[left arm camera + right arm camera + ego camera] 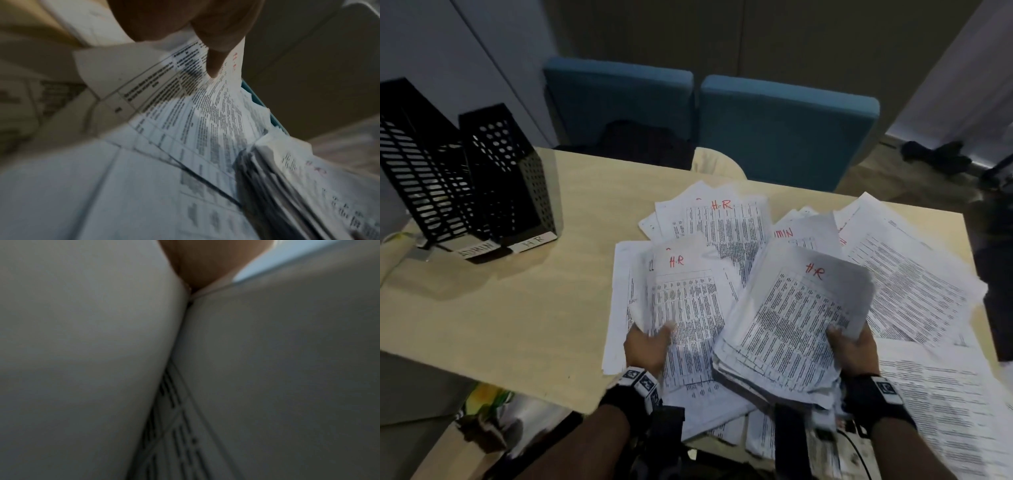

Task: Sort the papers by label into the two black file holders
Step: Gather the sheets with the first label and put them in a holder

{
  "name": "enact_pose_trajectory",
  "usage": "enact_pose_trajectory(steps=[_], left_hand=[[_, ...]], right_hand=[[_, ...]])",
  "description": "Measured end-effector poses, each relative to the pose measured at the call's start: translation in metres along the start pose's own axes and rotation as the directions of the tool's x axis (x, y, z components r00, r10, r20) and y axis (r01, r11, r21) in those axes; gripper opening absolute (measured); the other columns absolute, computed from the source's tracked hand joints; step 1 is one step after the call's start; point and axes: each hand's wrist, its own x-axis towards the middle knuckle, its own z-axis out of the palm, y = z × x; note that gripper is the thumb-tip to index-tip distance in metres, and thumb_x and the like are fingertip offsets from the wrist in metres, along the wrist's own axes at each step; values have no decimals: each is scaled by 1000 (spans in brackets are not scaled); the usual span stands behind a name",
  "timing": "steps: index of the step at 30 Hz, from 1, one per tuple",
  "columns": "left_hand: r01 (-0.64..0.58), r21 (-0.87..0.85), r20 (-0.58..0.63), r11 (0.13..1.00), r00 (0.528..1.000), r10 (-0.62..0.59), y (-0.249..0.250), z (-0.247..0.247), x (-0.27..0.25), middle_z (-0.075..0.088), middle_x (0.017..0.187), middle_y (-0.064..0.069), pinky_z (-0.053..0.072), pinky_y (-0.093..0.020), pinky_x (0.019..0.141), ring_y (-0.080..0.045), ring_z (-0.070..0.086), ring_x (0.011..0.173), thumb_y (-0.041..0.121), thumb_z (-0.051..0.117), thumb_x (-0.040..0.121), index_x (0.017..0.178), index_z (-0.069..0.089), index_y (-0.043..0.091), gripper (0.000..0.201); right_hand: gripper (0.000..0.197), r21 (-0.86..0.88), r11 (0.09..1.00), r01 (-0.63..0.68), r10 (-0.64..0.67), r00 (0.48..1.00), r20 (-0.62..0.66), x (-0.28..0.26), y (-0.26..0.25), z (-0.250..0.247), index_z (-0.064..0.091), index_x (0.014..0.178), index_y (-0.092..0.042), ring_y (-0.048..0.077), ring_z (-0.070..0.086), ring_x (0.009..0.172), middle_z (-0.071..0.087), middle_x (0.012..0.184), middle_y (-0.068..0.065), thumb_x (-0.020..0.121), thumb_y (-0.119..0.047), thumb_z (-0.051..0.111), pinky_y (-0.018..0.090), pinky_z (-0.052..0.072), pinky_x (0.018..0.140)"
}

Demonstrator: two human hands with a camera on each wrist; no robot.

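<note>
Papers (914, 274) lie spread in a loose heap over the right half of a light wooden table (517, 308), several marked in red "H.R" and one, partly covered, apparently "ADMIN". From the head view, the right hand (854, 349) grips a thick stack (794, 329) by its near right corner, thumb on top, the top sheet marked "H.R". The left hand (645, 346) pinches the lower left corner of a single sheet (685, 287), also marked "H.R", lifting it off the heap just left of the stack. Two black file holders (465, 178) stand upright side by side at the table's far left, well apart from the papers, with labels at their bases reading "ADMIN" and "H.R". Two blue chairs (784, 133) sit behind the table.

Only the left wrist view shows a finger (218, 53) pressed against the raised sheet's face. The right wrist view is blurred: pale paper surfaces close to the lens and a bit of the hand, probably a fingertip, at the top.
</note>
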Motion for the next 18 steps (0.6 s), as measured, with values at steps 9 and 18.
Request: enact_pose_trajectory(steps=[9,18], left_hand=[[-328,9,-215,945,922,322,113,-82,83,66,111,-17,49,-36,88,-27,63,105,23,70,82,119,58,-4,47],[-496,145,339,856,838,428,160,34,23,57,80,3,43,-25,59,-18,55,70,25,67,88,104,52,15,24]], right_hand=[[34,50,999,16,-17,1000,21,2,10,1,55,113,-11,32,64,85,67,98,14,85,-19,71,29,49,62],[69,60,998,1,-6,997,82,0,9,-2,56,115,-13,29,66,82,68,94,11,68,-63,66,28,51,60]])
